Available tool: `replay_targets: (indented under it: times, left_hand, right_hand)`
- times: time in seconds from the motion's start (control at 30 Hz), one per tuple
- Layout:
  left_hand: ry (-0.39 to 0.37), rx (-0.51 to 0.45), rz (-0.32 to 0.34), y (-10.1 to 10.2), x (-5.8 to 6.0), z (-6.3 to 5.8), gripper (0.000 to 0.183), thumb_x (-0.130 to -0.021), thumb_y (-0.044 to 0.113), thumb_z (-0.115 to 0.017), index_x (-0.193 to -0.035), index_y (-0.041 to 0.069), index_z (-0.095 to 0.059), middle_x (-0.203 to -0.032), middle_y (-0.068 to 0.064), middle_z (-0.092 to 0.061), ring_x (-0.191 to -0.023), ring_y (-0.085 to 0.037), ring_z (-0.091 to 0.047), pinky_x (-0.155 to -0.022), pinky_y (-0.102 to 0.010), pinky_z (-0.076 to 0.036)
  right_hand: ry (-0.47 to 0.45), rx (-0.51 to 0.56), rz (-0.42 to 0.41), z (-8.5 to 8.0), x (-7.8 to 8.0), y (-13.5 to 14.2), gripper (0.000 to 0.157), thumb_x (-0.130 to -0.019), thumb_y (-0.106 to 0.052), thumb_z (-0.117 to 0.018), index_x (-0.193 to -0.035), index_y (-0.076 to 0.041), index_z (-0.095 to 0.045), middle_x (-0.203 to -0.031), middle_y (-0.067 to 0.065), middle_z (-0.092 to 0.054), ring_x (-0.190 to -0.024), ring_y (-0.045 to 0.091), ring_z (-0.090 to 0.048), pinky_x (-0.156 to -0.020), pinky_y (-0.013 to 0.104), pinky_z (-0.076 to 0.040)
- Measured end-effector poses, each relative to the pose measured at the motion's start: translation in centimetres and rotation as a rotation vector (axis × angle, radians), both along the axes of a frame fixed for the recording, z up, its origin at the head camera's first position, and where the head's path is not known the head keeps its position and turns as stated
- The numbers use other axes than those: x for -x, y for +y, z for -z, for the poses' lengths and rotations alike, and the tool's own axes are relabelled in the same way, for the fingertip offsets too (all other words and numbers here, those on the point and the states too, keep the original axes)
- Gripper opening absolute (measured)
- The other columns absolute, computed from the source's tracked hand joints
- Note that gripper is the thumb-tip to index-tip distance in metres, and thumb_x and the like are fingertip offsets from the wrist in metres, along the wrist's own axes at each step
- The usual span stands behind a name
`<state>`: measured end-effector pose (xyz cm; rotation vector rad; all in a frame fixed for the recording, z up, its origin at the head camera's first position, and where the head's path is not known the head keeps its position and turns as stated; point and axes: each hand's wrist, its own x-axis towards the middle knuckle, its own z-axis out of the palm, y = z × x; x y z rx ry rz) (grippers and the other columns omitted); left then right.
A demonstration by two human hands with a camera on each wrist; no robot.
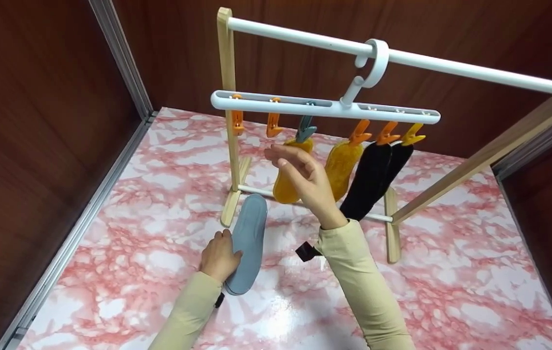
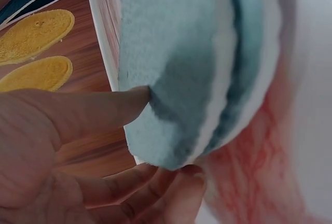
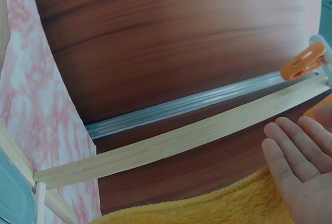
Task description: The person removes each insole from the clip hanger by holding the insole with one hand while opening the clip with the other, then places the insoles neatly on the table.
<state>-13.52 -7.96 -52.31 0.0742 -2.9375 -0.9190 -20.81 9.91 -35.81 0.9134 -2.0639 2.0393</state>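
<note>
A pair of grey-blue insoles (image 1: pixel 250 238) lies stacked, and my left hand (image 1: pixel 221 255) grips it by one side. In the left wrist view the thumb (image 2: pixel 119 111) presses the upper face while the other fingers are underneath. My right hand (image 1: pixel 305 182) is raised in front of the hanging yellow insoles, holding nothing, its fingers loosely extended. One yellow insole (image 1: pixel 283 187) hangs from a dark grey-green clip (image 1: pixel 306 129); another yellow insole (image 1: pixel 343 163) hangs from an orange clip (image 1: pixel 360 132). In the right wrist view an orange clip (image 3: pixel 303 62) is just beyond my fingertips.
Two black insoles (image 1: pixel 373 175) hang farther right. Two orange clips (image 1: pixel 273 124) at the left end hold nothing. The white hanger (image 1: pixel 324 109) hooks over a white rail (image 1: pixel 295 35) between wooden posts (image 1: pixel 227 58). Pink marbled flooring (image 1: pixel 159 214) and dark wooden panels (image 1: pixel 37 121) surround the rack.
</note>
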Motion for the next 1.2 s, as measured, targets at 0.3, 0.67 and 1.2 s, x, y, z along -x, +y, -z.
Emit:
replay_targets:
  times: [0.3,0.67,1.2]
  left_hand:
    - [0.090,0.096,-0.037,0.7,0.3,-0.5,0.052,-0.068,0.007,-0.081,-0.108,-0.007,-0.049,-0.088,-0.021,-0.053,-0.078,-0.037,-0.057,-0.060,-0.049,-0.050]
    - [0.162,-0.101,0.165,1.6,1.8,-1.8,0.062,-0.075,0.012,-0.079,-0.123,-0.012,-0.049,-0.108,-0.026,-0.051,-0.098,-0.040,-0.052,-0.085,-0.049,-0.046]
    - [0.278,-0.517,0.266,4.4,5.8,-5.3,0.054,-0.085,0.019,-0.072,-0.126,-0.005,-0.046,-0.125,-0.027,-0.054,-0.117,-0.042,-0.052,-0.101,-0.050,-0.041]
  right_hand:
    - [0.003,0.025,0.017,-0.1,0.2,0.7,0.029,-0.096,-0.007,-0.054,-0.120,0.007,-0.060,-0.117,0.018,-0.066,-0.109,0.029,-0.063,-0.097,0.042,-0.048]
    - [-0.016,0.121,0.088,0.0,0.1,1.0,0.024,-0.097,-0.004,-0.050,-0.111,0.011,-0.063,-0.106,0.017,-0.069,-0.094,0.023,-0.068,-0.083,0.039,-0.054]
    - [-0.040,0.250,0.277,-0.2,0.2,1.7,0.016,-0.093,-0.001,-0.054,-0.102,0.006,-0.066,-0.085,0.004,-0.072,-0.076,0.017,-0.067,-0.068,0.026,-0.053]
